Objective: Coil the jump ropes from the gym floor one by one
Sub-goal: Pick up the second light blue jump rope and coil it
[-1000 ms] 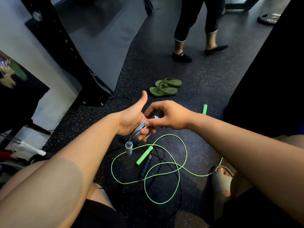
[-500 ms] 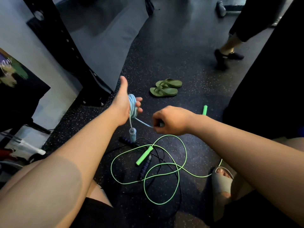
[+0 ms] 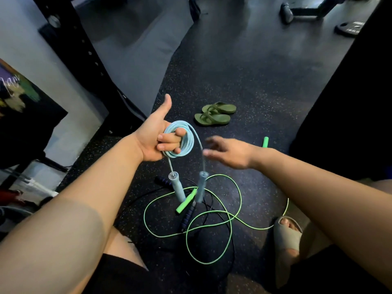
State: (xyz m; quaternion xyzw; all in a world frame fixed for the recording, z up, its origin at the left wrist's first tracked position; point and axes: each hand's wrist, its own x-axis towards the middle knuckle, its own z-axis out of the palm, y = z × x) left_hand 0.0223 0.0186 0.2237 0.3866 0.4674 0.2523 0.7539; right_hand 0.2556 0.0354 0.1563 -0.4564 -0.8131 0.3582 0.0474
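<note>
My left hand (image 3: 157, 141) holds a coiled light blue jump rope (image 3: 186, 143) looped round its curled fingers, thumb up. The rope's two pale blue handles (image 3: 177, 185) hang below the coil, just above the floor. My right hand (image 3: 231, 151) hovers to the right of the coil, fingers spread and blurred, holding nothing. On the floor beneath lie a bright green jump rope (image 3: 212, 213) in loose loops with one green handle (image 3: 186, 201) in the middle and the other (image 3: 265, 142) farther right, and a black rope with dark blue handles (image 3: 186, 217).
A pair of green flip-flops (image 3: 215, 114) lies on the dark rubber floor ahead. A black rack upright (image 3: 84, 52) stands at left, a weight plate (image 3: 350, 28) far right. My sandalled foot (image 3: 286, 232) rests at lower right.
My right hand has let go of the blue rope's end and opened; the second handle now hangs free. My left hand lowered slightly with the coil. The person walking at the back has left view.
</note>
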